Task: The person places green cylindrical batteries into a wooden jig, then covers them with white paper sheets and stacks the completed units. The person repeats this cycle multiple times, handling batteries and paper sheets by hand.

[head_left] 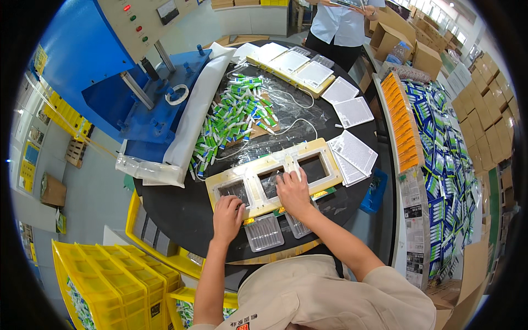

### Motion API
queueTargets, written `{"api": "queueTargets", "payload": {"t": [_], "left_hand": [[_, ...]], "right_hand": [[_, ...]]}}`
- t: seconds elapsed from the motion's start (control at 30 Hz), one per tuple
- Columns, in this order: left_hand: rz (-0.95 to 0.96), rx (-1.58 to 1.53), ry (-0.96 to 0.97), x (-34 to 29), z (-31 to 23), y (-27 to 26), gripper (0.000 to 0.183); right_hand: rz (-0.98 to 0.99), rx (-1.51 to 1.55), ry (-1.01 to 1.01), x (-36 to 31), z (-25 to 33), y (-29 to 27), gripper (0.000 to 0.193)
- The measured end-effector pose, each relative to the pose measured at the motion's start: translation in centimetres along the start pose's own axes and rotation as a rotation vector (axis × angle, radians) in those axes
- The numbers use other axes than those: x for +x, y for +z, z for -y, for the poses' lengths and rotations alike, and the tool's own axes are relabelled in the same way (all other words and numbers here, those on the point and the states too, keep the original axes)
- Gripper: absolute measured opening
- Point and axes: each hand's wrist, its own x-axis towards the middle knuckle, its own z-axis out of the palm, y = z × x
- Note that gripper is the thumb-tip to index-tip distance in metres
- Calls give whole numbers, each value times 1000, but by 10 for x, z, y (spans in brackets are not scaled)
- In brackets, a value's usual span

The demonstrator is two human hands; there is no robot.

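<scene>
On the round black table lies a long yellow frame [228, 180] with three rectangular openings. My left hand [227, 218] curls its fingers over the frame's near edge at the left opening, closed on it. With fingers apart, my right hand [293, 191] rests on the frame around the bar between the middle and right openings. Clear plastic blister trays [264, 233] stick out under the near edge, one [297, 226] partly below my right forearm. Clear plastic also shows inside the left opening. A pile of green and white tubes [236, 118] lies beyond the frame.
A blue press [82, 66] stands left of the table. A second frame [308, 82] holding white cards is at the back, with loose cards [352, 157] at right. Yellow crates [118, 275] stand near left. Packed blister cards [440, 181] fill a right-hand bin; another person [336, 27] stands behind.
</scene>
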Motion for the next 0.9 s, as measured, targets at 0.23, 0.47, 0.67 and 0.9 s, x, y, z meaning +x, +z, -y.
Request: {"api": "queueTargets", "payload": {"t": [0.23, 0.47, 0.67, 0.9], "left_hand": [[-43, 47, 41, 6, -41, 26, 41], [189, 244, 188, 26, -29, 53, 43], [252, 153, 329, 62, -2, 33, 46], [589, 161, 645, 129, -1, 42, 52]], "right_hand": [[200, -72, 236, 18, 34, 9, 43], [60, 282, -17, -27, -73, -81, 22], [644, 382, -363, -87, -74, -99, 36], [684, 530, -363, -90, -76, -73, 24]]}}
